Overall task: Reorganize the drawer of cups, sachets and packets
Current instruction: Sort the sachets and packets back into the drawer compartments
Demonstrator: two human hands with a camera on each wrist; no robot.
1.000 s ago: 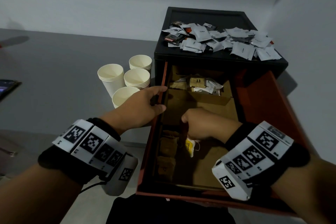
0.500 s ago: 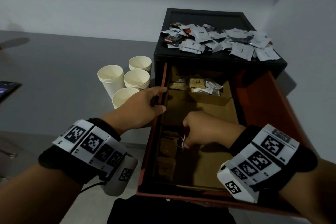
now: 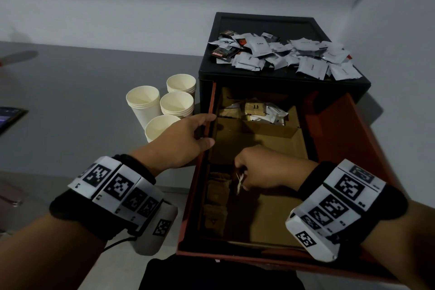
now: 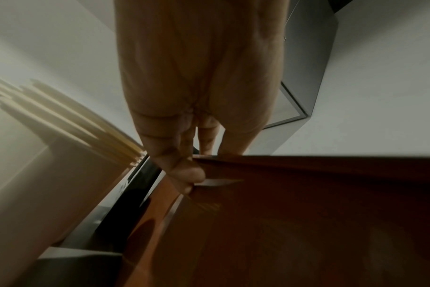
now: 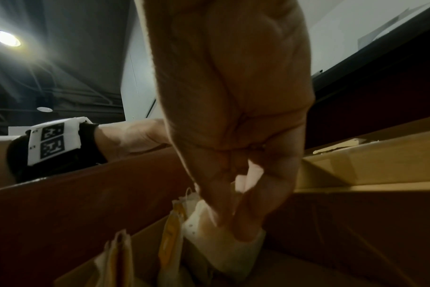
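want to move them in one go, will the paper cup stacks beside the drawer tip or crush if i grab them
The paper cup stacks look light and thin-walled, so a hard squeeze would probably dent them. The tallest stack is narrow at its base, so likelier to tip when nudged. Nested cups may slide apart if lifted by the top.

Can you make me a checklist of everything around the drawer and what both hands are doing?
Surface: grey table.
Job's things: red drawer pulled open; tea bags in its left slot; sachets piled on the black cabinet; paper cups stacked beside it.
Clutter: dark phone-like thing at the left edge.
Hands: left hand grips the drawer's side wall; right hand pinches a tea bag.
Cables: thin black one under the left wristband.
Surroundings: white walls.
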